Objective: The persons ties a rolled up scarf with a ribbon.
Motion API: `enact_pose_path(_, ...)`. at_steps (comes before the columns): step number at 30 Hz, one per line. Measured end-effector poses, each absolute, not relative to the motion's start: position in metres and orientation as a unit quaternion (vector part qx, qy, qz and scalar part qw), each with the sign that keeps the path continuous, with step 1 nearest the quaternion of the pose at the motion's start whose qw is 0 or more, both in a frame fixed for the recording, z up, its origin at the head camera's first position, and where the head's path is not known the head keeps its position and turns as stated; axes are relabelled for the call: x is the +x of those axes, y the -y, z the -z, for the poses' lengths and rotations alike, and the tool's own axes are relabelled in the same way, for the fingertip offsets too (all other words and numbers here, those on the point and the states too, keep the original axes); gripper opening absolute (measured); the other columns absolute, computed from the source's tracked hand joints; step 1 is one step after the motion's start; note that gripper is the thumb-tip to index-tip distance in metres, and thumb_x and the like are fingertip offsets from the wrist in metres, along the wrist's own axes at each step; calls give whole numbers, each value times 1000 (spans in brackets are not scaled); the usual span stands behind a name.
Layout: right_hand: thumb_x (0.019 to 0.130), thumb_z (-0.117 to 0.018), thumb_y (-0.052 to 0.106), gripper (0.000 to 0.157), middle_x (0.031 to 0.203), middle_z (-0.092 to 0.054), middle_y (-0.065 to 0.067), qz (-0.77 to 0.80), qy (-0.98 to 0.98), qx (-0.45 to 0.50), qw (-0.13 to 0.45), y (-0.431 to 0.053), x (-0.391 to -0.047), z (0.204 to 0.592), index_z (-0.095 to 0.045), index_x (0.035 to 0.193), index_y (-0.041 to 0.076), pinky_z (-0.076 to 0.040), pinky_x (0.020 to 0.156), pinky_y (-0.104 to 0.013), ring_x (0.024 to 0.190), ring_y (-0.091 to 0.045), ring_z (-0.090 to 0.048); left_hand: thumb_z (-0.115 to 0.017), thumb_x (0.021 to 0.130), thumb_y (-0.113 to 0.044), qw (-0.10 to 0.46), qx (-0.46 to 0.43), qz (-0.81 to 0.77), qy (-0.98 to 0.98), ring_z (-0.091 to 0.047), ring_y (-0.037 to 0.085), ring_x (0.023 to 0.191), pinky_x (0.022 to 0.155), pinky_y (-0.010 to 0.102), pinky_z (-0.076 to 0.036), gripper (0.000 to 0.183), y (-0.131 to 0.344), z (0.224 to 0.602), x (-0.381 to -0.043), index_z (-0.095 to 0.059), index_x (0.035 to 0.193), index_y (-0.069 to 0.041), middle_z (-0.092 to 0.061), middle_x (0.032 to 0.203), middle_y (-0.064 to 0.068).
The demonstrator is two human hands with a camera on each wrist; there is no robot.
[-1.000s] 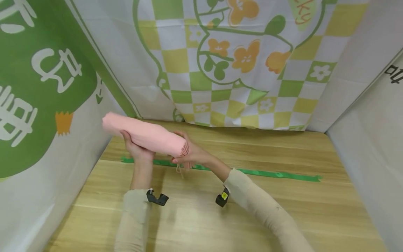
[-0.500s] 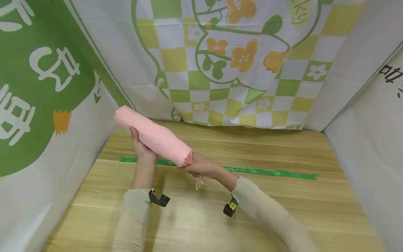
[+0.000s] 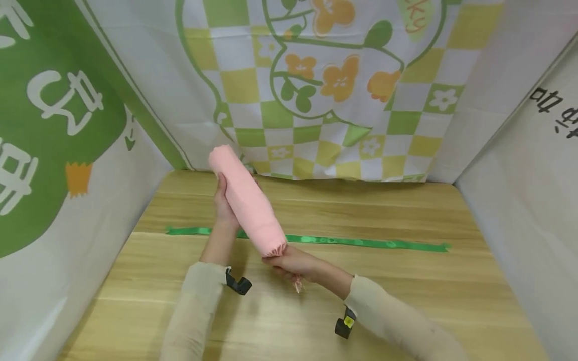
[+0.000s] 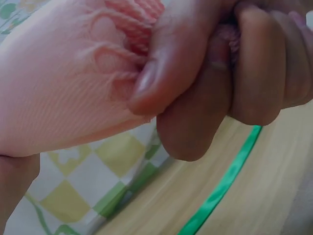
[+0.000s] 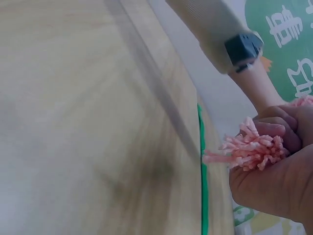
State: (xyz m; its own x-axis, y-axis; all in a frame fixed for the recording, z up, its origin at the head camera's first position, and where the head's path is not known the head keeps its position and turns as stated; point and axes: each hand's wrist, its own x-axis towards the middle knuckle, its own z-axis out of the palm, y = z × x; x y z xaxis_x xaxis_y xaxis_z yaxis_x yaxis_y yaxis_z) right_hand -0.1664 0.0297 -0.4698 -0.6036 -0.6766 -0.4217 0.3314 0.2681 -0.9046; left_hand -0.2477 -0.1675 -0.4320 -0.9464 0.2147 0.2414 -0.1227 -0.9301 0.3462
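A pink scarf point(image 3: 250, 205), rolled into a thick cylinder, is held over the table, slanting from upper left to lower right. My left hand point(image 3: 224, 206) grips the roll's middle, thumb along the near side, most fingers hidden behind. At its lower end my right hand point(image 3: 295, 263) grips the gathered fringe. Seen up close in the left wrist view, the right thumb point(image 4: 161, 73) and curled fingers squeeze the end where the fabric bunches. Loose yarn tassels point(image 5: 254, 149) poke out of the right fist in the right wrist view.
Below the hands is a wood-grain table point(image 3: 384, 301) with a green tape strip point(image 3: 375, 243) across it. A checkered, flower-printed cloth point(image 3: 334, 135) hangs behind. White and green printed sheets point(image 3: 54, 150) enclose the sides. Each wrist carries a small black camera mount point(image 3: 238, 283).
The scarf roll has swung steeper, its far end moving right and up and its fringed end lower and nearer. Both hands have shifted right with it; the right hand now holds the end more tightly bunched.
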Motion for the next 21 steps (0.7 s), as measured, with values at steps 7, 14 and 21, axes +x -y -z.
enact_pose_path(7, 101, -55, 26, 30, 52, -31, 5, 619, -665, -78, 410, -42, -147, 481, -40, 77, 16, -26, 38, -20, 42, -7, -26, -53, 100, -46, 131, 101, -963, -211, -70, 26, 83, 74, 35, -59, 42, 141, 440, -257, -54, 119, -8, -71, 97, 11)
enact_pose_path(14, 100, -55, 27, 41, 49, -29, 7, 626, -673, -29, 393, -55, -129, 490, -37, 65, 18, -26, 39, -20, 41, -6, -26, -56, 98, -47, 187, 68, -940, -279, -72, 21, 81, 71, 32, -60, 39, 108, 450, -266, -50, 119, -15, -72, 94, 6)
enact_pose_path(21, 101, -53, 30, 44, 49, -28, 8, 640, -662, -7, 391, -72, -119, 495, -34, 62, 19, -26, 38, -19, 41, -6, -25, -62, 93, -52, 220, -4, -908, -356, -68, 12, 79, 71, 26, -57, 44, 75, 464, -277, -47, 119, -19, -70, 90, -3)
